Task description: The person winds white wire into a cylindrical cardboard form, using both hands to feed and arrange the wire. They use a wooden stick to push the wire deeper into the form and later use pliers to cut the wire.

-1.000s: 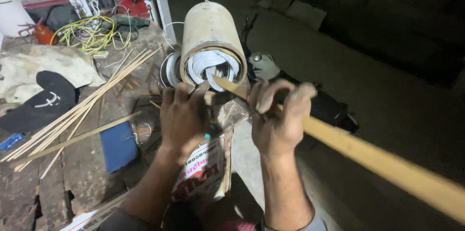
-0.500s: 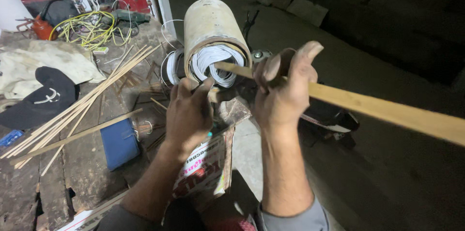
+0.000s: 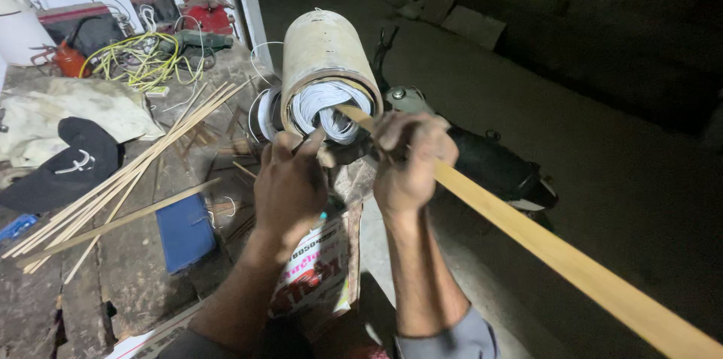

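1. While your right hand (image 3: pixel 410 159) is wrapped tight around the long wooden stick (image 3: pixel 542 242), its grip has changed: half a second ago the fingers were lifted and spread, and now they are curled shut on the wood.
2. Your right hand sits close to the mouth of the big round tube (image 3: pixel 325 65), nearer than it was a second ago.
3. The stick's far tip now pokes into the white wire coils (image 3: pixel 320 106) packed inside the tube. The rest of the stick runs down to the lower right, out of the picture.
4. Your left hand (image 3: pixel 290 182) is pressed against the tube's front edge, just below the coils, with the fingers bent. You cannot tell if it pinches anything there, because the fingertips are hidden.
5. The tube has stayed in the same place, lying on its side at the edge of the workbench (image 3: pixel 135 253), with its open end facing you.
6. So the firm new grip looks like you are ready to push or pry at the wire with the stick.
7. Thin wooden strips (image 3: pixel 135 163) lie on the bench to your left, well apart from both hands.
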Tool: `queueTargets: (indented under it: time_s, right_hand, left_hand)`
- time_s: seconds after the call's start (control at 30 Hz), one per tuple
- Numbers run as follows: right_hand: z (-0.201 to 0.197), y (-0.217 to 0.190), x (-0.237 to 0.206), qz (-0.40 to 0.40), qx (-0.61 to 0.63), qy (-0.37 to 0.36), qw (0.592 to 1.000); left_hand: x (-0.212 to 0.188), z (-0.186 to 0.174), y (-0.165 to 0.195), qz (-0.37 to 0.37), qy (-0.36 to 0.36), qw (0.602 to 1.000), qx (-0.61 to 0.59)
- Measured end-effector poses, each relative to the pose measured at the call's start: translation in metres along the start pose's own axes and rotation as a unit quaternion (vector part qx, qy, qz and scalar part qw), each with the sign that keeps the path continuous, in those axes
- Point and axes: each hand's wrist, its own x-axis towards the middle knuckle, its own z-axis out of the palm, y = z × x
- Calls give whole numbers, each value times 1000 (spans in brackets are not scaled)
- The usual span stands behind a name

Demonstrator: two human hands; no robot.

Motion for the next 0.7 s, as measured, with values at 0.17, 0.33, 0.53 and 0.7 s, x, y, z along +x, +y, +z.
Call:
queueTargets:
  time_s: [0.17, 0.33, 0.53, 0.7]
  right_hand:
    - [16, 35, -3, 63, -43, 49, 996]
    - [7, 21, 24, 113, -21, 65, 991]
    - [0, -39, 21, 170, 33, 9, 985]
    - [4, -54, 0, 28, 62, -63, 996]
  left_hand:
    - [1, -2, -2, 6, 0, 999, -33]
    - [4, -3, -11, 35, -3, 994, -102]
    - [2, 2, -8, 18, 9, 996, -89]
    - [4, 0, -9, 15, 8, 998, -59]
